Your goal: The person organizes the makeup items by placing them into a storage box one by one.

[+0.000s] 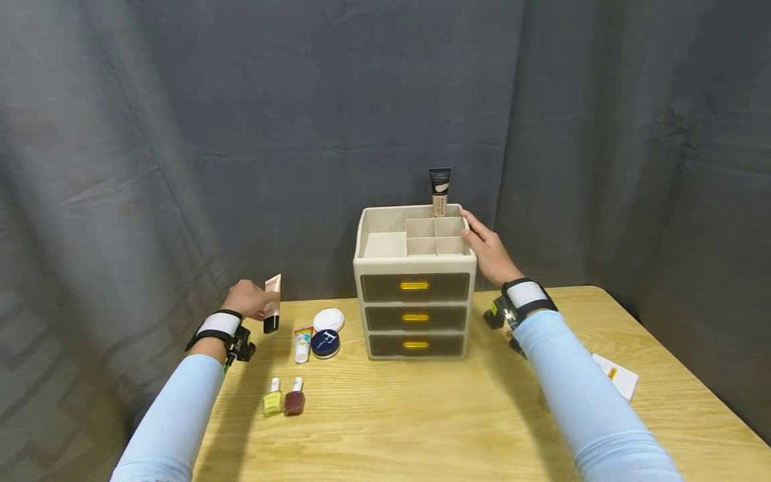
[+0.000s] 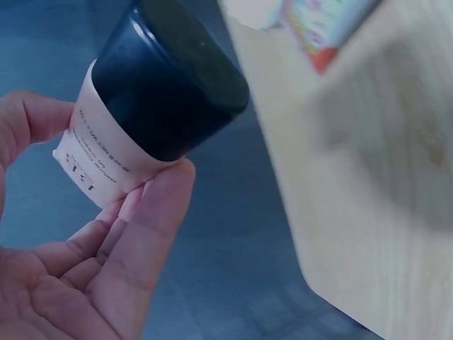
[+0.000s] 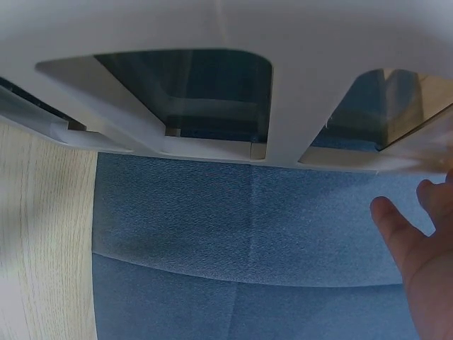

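Observation:
In the head view my left hand (image 1: 243,298) is raised at the left, pinching a pink cosmetic tube (image 1: 274,286) with its black cap pointing down. The left wrist view shows the thumb and fingers on the tube's printed pink body (image 2: 106,152), just beside the black cap (image 2: 166,85). My right hand (image 1: 490,256) rests on the upper right side of a cream drawer organizer (image 1: 415,266), its fingers fairly straight along the rim. In the right wrist view that hand (image 3: 432,248) is partly cut off beside the organizer's side wall (image 3: 290,106). A black-and-beige tube (image 1: 440,191) stands in a back compartment.
Left of the organizer lie a white round case (image 1: 328,319), a navy round case (image 1: 326,344) and a small colourful tube (image 1: 302,346). Nearer stand yellow (image 1: 273,403) and dark red (image 1: 294,402) nail polish bottles. A white packet (image 1: 619,379) lies by the right forearm.

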Demonstrator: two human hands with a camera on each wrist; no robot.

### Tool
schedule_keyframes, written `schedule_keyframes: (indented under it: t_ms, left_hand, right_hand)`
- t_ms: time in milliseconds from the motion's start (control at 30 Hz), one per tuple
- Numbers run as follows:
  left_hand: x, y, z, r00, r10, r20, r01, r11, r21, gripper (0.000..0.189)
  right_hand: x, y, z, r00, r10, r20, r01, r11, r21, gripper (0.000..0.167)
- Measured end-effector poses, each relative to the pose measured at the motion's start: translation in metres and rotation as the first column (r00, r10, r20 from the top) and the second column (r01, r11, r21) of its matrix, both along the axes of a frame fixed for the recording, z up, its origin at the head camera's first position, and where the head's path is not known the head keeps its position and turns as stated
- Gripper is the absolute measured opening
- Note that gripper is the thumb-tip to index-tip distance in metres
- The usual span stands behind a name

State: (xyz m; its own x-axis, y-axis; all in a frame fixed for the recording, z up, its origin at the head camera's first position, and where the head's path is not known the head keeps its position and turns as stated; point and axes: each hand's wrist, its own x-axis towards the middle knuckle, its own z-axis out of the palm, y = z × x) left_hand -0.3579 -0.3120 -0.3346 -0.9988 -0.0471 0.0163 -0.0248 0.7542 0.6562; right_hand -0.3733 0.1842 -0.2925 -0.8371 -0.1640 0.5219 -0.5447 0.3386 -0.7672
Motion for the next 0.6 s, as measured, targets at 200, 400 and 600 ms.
schedule_keyframes:
  t_ms: [200, 400, 600]
  left_hand:
    - [0.007, 0.010, 0.021, 0.996, -0.028, -0.082, 0.032, 0.998, 0.050, 0.037]
    - [0.009, 0.028, 0.043, 0.983, -0.017, -0.182, 0.039, 0.992, 0.121, 0.035]
    - [0.017, 0.053, 0.071, 0.962, -0.006, -0.274, 0.059, 0.981, 0.184, 0.041]
  right_hand:
    - [0.018, -0.005, 0.014, 1.000, 0.020, 0.017, -0.020, 1.000, -0.012, 0.051]
    - [0.030, -0.009, 0.021, 1.000, 0.010, 0.020, -0.010, 1.000, -0.002, 0.050]
    - [0.031, -0.009, 0.022, 1.000, 0.004, 0.011, -0.004, 1.000, -0.001, 0.049]
